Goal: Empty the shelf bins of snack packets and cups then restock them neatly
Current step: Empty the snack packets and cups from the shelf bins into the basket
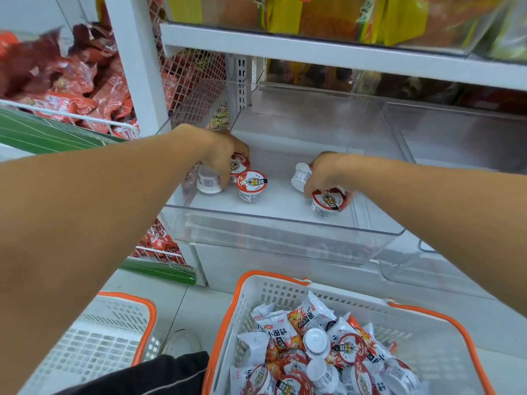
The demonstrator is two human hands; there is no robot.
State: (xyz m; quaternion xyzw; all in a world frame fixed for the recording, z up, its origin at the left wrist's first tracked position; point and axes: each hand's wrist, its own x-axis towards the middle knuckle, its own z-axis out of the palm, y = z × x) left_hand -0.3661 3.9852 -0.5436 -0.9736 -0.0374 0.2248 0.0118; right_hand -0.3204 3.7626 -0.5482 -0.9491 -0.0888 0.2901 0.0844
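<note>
Both my hands reach into a clear plastic shelf bin (285, 223). My left hand (222, 155) grips small white cups with red lids: one cup (239, 163) under the fingers and an overturned cup (208, 182) below it. An upright cup (251, 185) stands free just beside that hand. My right hand (322, 172) curls round a red-lidded cup (326, 202) near the bin's front and also touches a cup lying on its side (301, 176). Below, a white basket with an orange rim (273, 286) holds several snack packets and cups.
A second white and orange basket (108, 332) stands at the lower left. Another clear bin (456, 172) sits to the right. Red snack packets (71, 81) fill a wire rack at the left. Yellow and orange bags (342, 15) sit on the shelf above.
</note>
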